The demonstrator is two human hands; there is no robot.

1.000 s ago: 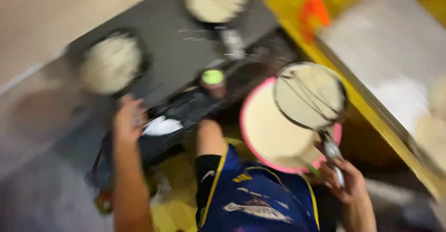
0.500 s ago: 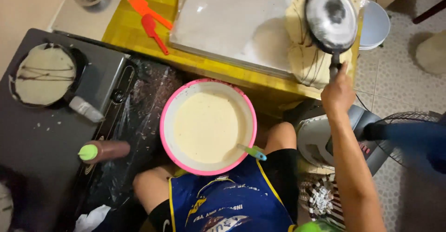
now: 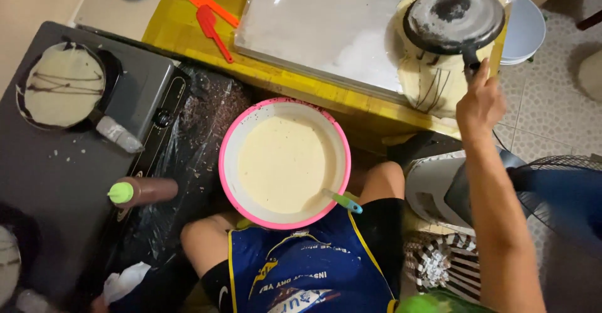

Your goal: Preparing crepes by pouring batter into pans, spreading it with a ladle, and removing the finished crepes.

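Gripping goes on at the right side only: the right hand point(image 3: 480, 103) is clamped on the black handle of the frying pan point(image 3: 454, 18), which it holds upside down, dark base up, at about one o'clock in the view; the left hand is out of view, so whether its grip is apart or together cannot be told. Against a second ago, when the pan hung face-up over the bowl with pale batter coating it, the pan has travelled across to the far right and been flipped over; half a second ago it was already inverted over the same spot, and now it sits a little lower, just above a thin crepe point(image 3: 433, 78) streaked with dark lines that lies on the yellow counter point(image 3: 282, 81). By my judgement, that marks the unloading of a cooked crepe onto the pile. From nine o'clock moving rightward: a second pan point(image 3: 63, 86) with a pale, chocolate-lined crepe rests on the dark stove point(image 3: 144, 93) at ten o'clock; a brown squeeze bottle with a green cap point(image 3: 141, 192) lies on its side at eight o'clock; two orange-red spatulas point(image 3: 207, 12) lie at eleven o'clock; the pink-rimmed bowl of batter point(image 3: 285, 162) sits at centre between the knees, a blue-handled ladle point(image 3: 342, 200) leaning in it, well apart from the grip; a large pale tray point(image 3: 326, 24) lies at twelve o'clock; stacked white plates point(image 3: 525, 34) show at two o'clock.
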